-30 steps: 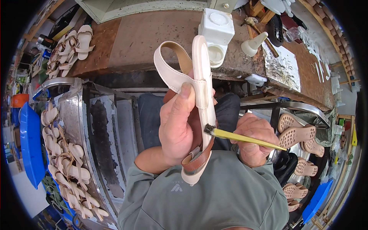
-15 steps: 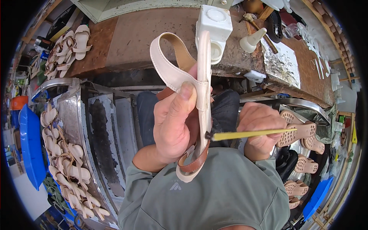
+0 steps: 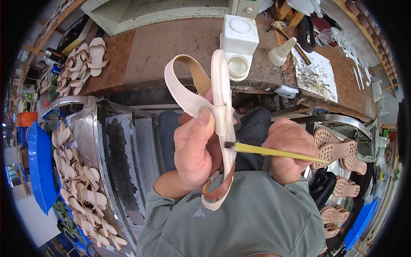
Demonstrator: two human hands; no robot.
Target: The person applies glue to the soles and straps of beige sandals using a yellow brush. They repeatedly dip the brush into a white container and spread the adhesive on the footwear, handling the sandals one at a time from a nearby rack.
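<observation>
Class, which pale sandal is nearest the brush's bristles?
The sandal in the left hand, bristles at its edge; the others lie piled further left.

The left hand (image 3: pixel 192 150) grips firmly, thumb (image 3: pixel 203 118) pressed flat and pointing forward; its other fingers seem curled, mostly out of sight. The right hand (image 3: pixel 292 147) is closed in a pinch, knuckles (image 3: pixel 287 128) uppermost.

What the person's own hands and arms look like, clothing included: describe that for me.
The left hand and right hand are ungloved, and no watch shows on either wrist. The shirt is plain grey-green, with a small pale mark on the front. Its loose sleeves match and end short of the wrists.
</observation>
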